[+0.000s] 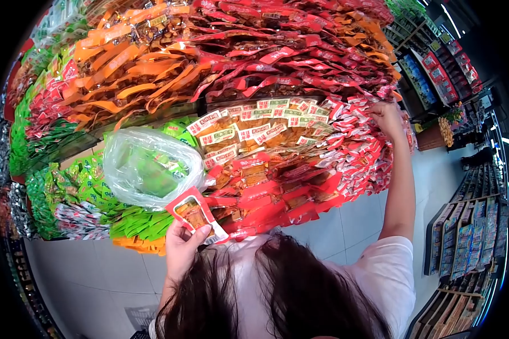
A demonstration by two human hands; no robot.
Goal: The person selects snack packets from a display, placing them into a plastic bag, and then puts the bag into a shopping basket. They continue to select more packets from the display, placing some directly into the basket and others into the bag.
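Note:
Between the thumb and fingers of my left hand [182, 243] is a red-edged snack packet [191, 213] with brown food showing in its window. Just above it, a clear plastic bag [119, 169] lies with its mouth open over green packets. My right hand [385, 117] reaches out to the far right, over a pile of small red and white packets [359, 147]. Its fingers are bent together at the pile's upper edge, and what they hold, if anything, is too small to make out. White-labelled brown packets [260, 127] lie between my hands.
Rows of orange packets [136, 73] and red packets [283, 51] rise behind the front bins. Green packets [85, 183] fill the left side. Shelves [469, 237] stand across the tiled floor [96, 271] at right. A basket [141, 316] is low at left.

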